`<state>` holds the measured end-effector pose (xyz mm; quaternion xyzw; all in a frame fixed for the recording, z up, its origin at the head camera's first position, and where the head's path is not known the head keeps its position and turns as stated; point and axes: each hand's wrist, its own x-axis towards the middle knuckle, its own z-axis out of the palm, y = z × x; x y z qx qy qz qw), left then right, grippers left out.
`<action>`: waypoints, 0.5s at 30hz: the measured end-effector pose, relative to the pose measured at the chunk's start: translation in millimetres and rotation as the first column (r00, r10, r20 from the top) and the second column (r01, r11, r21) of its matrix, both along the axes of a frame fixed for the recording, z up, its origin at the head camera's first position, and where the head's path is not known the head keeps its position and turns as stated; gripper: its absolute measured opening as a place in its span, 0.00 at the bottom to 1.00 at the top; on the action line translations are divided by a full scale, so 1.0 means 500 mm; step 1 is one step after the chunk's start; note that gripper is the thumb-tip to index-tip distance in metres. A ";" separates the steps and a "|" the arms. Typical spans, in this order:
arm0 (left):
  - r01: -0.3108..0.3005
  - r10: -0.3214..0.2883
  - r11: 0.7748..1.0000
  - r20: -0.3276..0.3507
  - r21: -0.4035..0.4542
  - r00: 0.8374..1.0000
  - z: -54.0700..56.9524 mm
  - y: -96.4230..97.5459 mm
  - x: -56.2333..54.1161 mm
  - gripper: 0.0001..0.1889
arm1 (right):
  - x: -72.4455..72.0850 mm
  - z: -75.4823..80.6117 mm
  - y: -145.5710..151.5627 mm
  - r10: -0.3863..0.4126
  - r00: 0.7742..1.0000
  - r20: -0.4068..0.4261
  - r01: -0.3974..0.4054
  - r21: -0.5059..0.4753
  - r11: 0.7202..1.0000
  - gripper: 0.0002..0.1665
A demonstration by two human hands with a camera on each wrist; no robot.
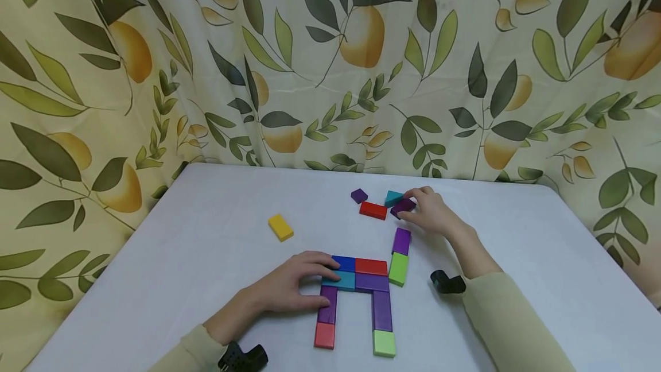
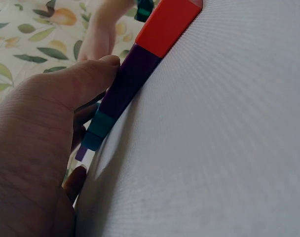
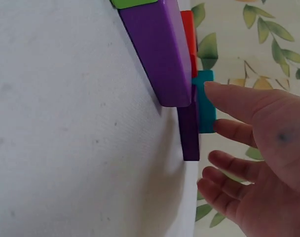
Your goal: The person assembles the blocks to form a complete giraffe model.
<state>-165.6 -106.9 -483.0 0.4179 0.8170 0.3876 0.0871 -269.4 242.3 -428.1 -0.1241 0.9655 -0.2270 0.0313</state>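
Note:
My left hand [image 1: 291, 283] rests at the left side of a flat block figure, fingertips over the blue block [image 1: 345, 263] and teal block [image 1: 347, 281]. Its thumb touches the purple block [image 2: 126, 79] of the left leg, beside a red end block [image 2: 169, 27]. My right hand [image 1: 432, 211] is at the far blocks, thumb and index finger apart around a dark purple block [image 1: 403, 206] and a teal block [image 3: 206, 101]. In the right wrist view the thumb tip overlaps the teal block. Whether these fingers pinch a block I cannot tell.
A purple block [image 1: 401, 241] and a green block [image 1: 398, 269] lie end to end right of the figure. Loose red [image 1: 373, 210] and small purple [image 1: 358, 195] blocks lie farther back, a yellow block [image 1: 281, 227] at left. A patterned curtain [image 1: 330, 102] hangs behind the white table [image 1: 217, 217].

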 end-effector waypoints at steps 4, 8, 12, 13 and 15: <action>0.004 -0.004 1.000 -0.003 -0.006 1.000 0.002 0.000 0.000 0.20 | -0.012 -0.006 -0.003 0.000 1.000 0.022 0.000 0.010 1.000 0.28; 0.003 -0.003 1.000 0.004 -0.009 1.000 0.004 0.000 0.001 0.20 | -0.015 -0.008 -0.002 0.008 0.999 0.032 -0.007 -0.004 1.000 0.27; 0.001 0.000 1.000 0.007 -0.011 1.000 0.005 0.001 0.001 0.20 | -0.013 -0.003 0.007 0.042 0.998 0.055 -0.041 -0.025 0.999 0.26; 0.000 0.000 1.000 0.006 -0.013 1.000 0.005 0.001 0.001 0.20 | -0.013 -0.002 0.010 0.051 0.997 0.065 -0.050 -0.031 0.998 0.26; 0.000 0.000 1.000 0.006 -0.015 1.000 0.006 0.000 0.001 0.21 | -0.011 -0.001 0.013 0.074 0.994 0.082 -0.070 -0.041 0.997 0.26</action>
